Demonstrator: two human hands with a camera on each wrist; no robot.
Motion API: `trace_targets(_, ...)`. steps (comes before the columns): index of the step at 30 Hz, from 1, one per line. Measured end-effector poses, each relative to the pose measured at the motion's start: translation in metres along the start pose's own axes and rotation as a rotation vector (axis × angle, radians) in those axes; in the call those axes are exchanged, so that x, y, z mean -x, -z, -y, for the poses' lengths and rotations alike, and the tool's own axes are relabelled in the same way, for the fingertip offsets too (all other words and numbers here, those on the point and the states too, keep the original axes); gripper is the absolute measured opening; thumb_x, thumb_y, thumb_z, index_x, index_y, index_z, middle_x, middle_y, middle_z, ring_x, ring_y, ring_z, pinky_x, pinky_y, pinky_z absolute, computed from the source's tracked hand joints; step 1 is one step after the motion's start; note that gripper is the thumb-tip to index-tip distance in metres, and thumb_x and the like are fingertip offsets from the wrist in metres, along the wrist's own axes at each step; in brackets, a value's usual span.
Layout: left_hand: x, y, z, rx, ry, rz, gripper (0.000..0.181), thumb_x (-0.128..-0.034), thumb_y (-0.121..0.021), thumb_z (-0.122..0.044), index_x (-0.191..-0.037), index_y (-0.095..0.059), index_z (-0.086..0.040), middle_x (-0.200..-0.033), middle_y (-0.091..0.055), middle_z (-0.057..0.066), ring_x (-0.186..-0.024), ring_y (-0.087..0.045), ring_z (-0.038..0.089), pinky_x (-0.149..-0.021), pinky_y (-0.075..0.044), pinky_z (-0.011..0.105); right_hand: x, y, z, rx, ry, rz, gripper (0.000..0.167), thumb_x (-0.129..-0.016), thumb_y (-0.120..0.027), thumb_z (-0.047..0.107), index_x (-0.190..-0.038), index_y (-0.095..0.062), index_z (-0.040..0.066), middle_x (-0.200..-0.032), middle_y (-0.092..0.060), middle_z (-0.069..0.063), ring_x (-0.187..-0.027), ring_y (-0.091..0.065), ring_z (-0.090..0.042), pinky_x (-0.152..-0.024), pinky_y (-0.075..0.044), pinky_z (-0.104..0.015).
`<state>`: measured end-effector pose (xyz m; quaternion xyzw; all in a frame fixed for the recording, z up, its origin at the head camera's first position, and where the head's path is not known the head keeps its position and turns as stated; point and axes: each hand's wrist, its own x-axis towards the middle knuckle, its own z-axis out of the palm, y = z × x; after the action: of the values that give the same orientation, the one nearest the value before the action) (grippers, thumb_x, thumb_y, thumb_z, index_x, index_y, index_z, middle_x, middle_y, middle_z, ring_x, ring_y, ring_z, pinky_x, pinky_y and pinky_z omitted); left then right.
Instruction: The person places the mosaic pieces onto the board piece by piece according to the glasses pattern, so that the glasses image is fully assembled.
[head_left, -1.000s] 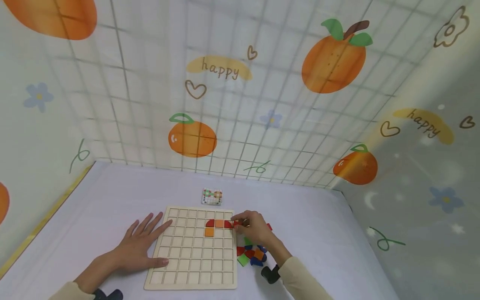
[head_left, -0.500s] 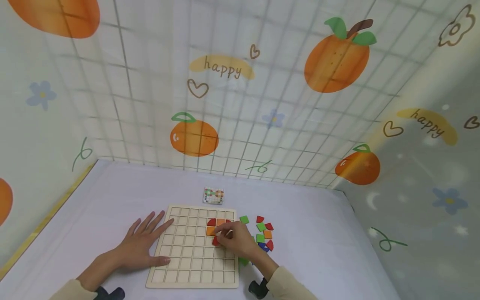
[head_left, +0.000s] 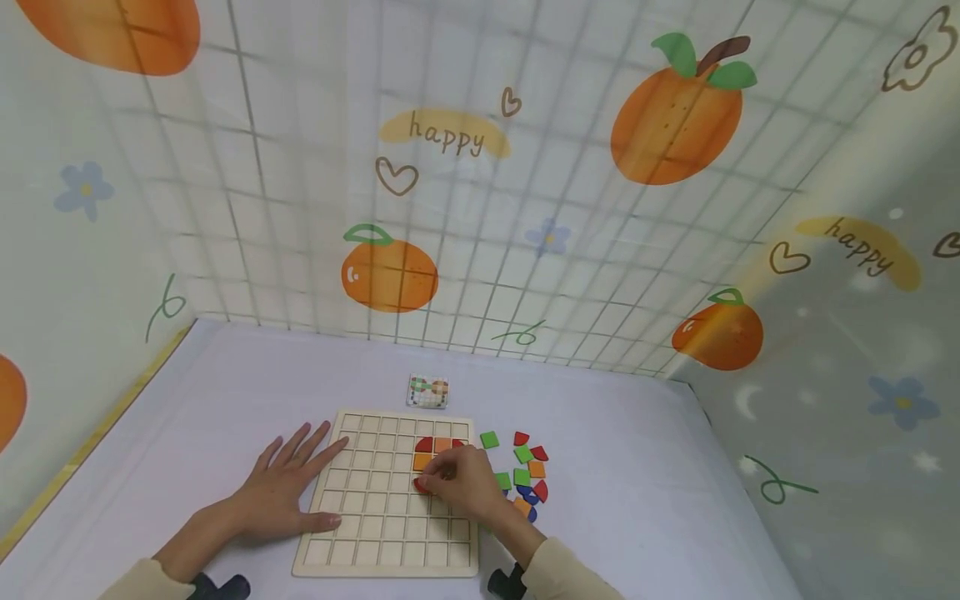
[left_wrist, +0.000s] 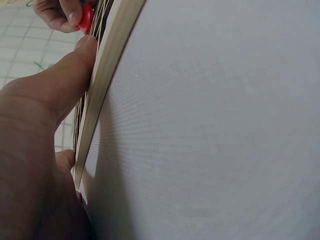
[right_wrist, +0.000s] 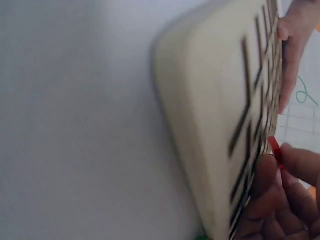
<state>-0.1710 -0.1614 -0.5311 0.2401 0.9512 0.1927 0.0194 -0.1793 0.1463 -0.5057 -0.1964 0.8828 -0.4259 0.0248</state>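
Note:
A pale wooden grid board (head_left: 375,529) lies flat on the white table. My left hand (head_left: 273,492) rests on its left side with fingers spread straight, the thumb (left_wrist: 70,75) on the board in the left wrist view. Between thumb and finger my right hand (head_left: 468,483) pinches a red quarter-round tile (head_left: 421,485), held tilted over a cell below an orange square tile (head_left: 422,462). The same red tile (right_wrist: 276,151) shows edge-on in the right wrist view. Another red tile (head_left: 425,445) and a light orange square (head_left: 442,445) sit in the row above; a further red one is partly hidden.
Several loose red, green, orange and blue tiles lie right of the board, among them a green square (head_left: 489,439) and an orange square (head_left: 536,469). A small pattern card (head_left: 428,391) lies beyond the board's far edge. A printed cloth wall (head_left: 480,275) stands behind.
My right hand has moved from the board's right edge leftward and nearer over the grid, carrying the red tile. The loose tiles are more exposed. My left hand has stayed in place.

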Motion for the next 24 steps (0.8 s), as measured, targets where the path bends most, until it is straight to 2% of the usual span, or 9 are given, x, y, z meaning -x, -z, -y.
trace_targets(7, -0.0001, -0.0001, -0.0013, 0.01, 0.006, 0.001, 0.108, -0.0712, -0.06, -0.081, -0.154, -0.034, -0.018, -0.161, -0.017, 0.018, -0.146, -0.008, 0.044, -0.111, -0.003, 0.066, 0.0013, -0.0041, -0.0004, 0.096, -0.013, -0.024, 0.006, -0.086, -0.078, 0.017, -0.084, -0.076, 0.013, -0.071, -0.064, 0.016, -0.064, -0.057, 0.003, -0.059, -0.051, -0.017)
trace_targets(12, 0.0001, -0.0034, 0.0004, 0.017, -0.011, -0.012, 0.106, -0.0716, -0.062, -0.08, -0.154, -0.034, -0.019, -0.16, -0.018, 0.019, -0.145, -0.008, 0.044, -0.11, -0.004, 0.068, 0.0021, -0.0036, -0.0031, 0.149, 0.046, 0.016, 0.005, -0.086, -0.079, 0.019, -0.088, -0.077, 0.014, -0.074, -0.062, 0.018, -0.066, -0.055, 0.003, -0.058, -0.049, -0.016)
trace_targets(17, 0.0004, -0.0038, 0.0015, 0.018, -0.015, -0.036, 0.105, -0.0717, -0.063, -0.078, -0.153, -0.034, -0.019, -0.16, -0.018, 0.018, -0.145, -0.008, 0.043, -0.11, -0.003, 0.067, 0.001, -0.0037, -0.0024, 0.255, 0.098, 0.031, 0.005, -0.086, -0.079, 0.019, -0.088, -0.08, 0.014, -0.075, -0.061, 0.019, -0.067, -0.052, 0.004, -0.06, -0.047, -0.014)
trace_targets(24, 0.0001, 0.0001, -0.0009, 0.013, 0.009, 0.005, 0.107, -0.0717, -0.06, -0.081, -0.154, -0.034, -0.018, -0.161, -0.016, 0.017, -0.146, -0.007, 0.043, -0.111, -0.002, 0.066, 0.0012, -0.0019, 0.0003, 0.309, 0.1, 0.027, 0.006, -0.086, -0.079, 0.021, -0.087, -0.08, 0.015, -0.075, -0.063, 0.018, -0.068, -0.054, 0.002, -0.062, -0.047, -0.014)
